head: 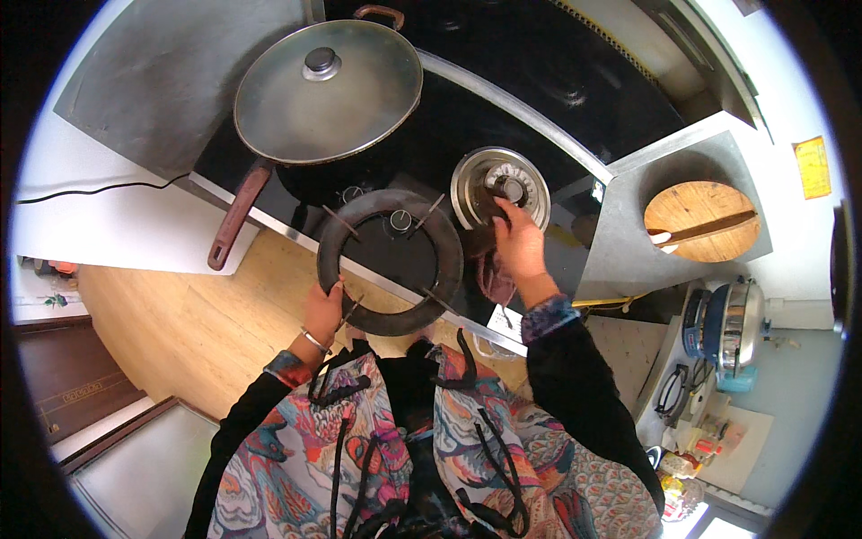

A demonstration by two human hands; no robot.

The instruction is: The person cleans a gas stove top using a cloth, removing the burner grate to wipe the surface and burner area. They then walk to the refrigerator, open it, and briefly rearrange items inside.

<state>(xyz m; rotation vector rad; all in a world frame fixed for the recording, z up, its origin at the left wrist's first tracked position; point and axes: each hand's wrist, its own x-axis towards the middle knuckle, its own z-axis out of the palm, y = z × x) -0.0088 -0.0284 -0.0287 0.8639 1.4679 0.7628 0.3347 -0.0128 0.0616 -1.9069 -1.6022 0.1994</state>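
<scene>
My left hand (324,311) grips the lower left rim of a round burner pan support (448,263), a dark ring with metal prongs, held over the front edge of the black gas hob. Two control knobs show near and through the ring, one of them a round knob (401,220). My right hand (520,246) is at the gas burner (512,188) on the right, fingertips beside its central cap; whether they touch it is hard to tell. Under the right wrist lies a crumpled pinkish cloth (495,279). Dark material beside the fingers is partly hidden.
A frying pan with a glass lid (363,114) covers the left burner, its brown handle (239,219) jutting past the hob's front edge. A round wooden lid (704,222) lies on the metal counter at right. A black cable (101,192) crosses the white surface at left.
</scene>
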